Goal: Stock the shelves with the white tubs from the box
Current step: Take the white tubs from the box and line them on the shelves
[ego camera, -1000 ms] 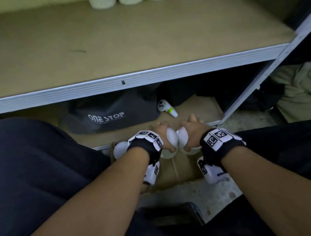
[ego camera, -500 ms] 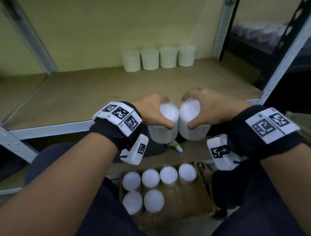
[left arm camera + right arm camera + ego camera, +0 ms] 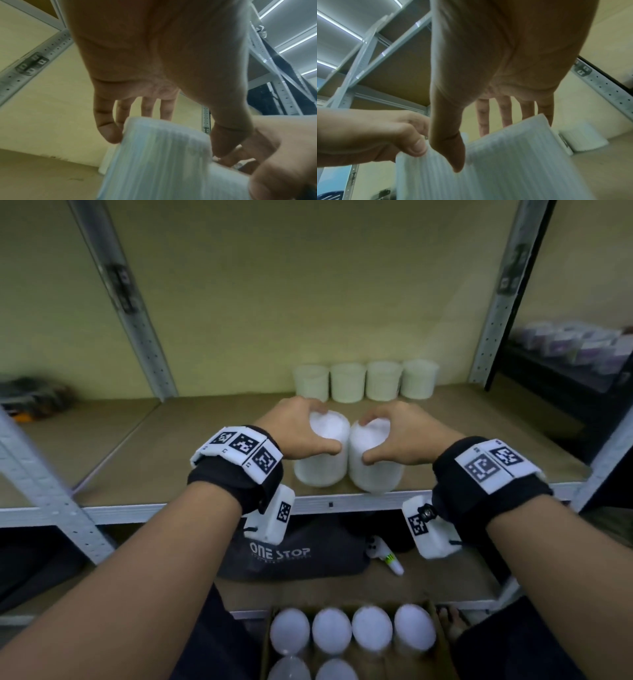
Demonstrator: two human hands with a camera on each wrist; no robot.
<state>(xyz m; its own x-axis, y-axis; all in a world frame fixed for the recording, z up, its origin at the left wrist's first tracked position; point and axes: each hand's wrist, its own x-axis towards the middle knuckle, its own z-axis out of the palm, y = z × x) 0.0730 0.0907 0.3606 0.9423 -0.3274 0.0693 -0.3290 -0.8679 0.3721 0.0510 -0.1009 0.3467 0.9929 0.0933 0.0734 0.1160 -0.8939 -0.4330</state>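
Observation:
My left hand [image 3: 301, 431] grips one white tub [image 3: 320, 463] from above by its lid, and my right hand [image 3: 394, 436] grips a second white tub [image 3: 375, 470] the same way. The two tubs touch side by side at the front edge of the brown shelf board [image 3: 205, 440]; I cannot tell whether they rest on it. The wrist views show fingers and thumb curled round each ribbed tub [image 3: 163, 155] [image 3: 505, 162]. A row of several tubs [image 3: 364, 381] stands at the back of the shelf. The cardboard box [image 3: 442, 645] below holds several more tubs.
Grey metal uprights [image 3: 137, 313] [image 3: 503, 302] frame the shelf bay. On the lower shelf lie a dark bag [image 3: 291, 556] printed ONE STOP and a white controller [image 3: 383, 556]. Dark clutter [image 3: 37, 402] sits far left, and small packs [image 3: 575, 344] fill a neighbouring shelf at right.
Both hands rose from the box with a tub each and moved forward onto the front of the shelf. The view tilted up from the floor to the shelf.

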